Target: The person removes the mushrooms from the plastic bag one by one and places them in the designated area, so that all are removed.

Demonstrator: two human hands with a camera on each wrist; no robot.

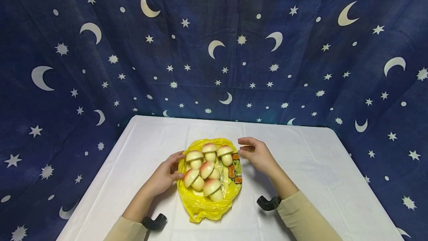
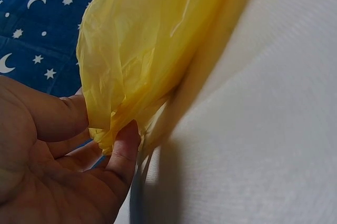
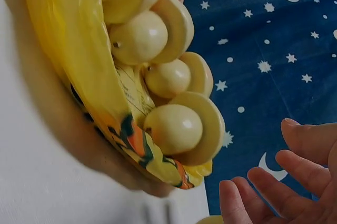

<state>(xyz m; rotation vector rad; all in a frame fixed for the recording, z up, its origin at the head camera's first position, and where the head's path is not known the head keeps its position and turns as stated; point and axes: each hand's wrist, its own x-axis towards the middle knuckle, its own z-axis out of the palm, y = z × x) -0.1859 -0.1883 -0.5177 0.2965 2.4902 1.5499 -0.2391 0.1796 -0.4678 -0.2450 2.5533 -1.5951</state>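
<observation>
A yellow plastic bag (image 1: 187, 198) lies spread out with its rim rolled down, in the middle of the table. Several toy mushrooms (image 1: 211, 187), cream with reddish caps, sit inside it. At the bag's left edge, my left hand (image 1: 163, 177) pinches the thin plastic between thumb and finger; the left wrist view has the crinkled film (image 2: 126, 71) close up. My right hand (image 1: 259, 156) hovers just off the bag's upper right side, fingers relaxed and holding nothing. In the right wrist view, a gap separates its fingers (image 3: 268, 190) from the nearest mushroom (image 3: 176, 129).
A white cloth covers the table (image 1: 287, 148), whose far edge meets a dark blue curtain (image 1: 234, 18) with moons and stars. Black wrist devices (image 1: 154, 221) are on both forearms. An orange and green print (image 1: 234, 170) marks the bag's right side.
</observation>
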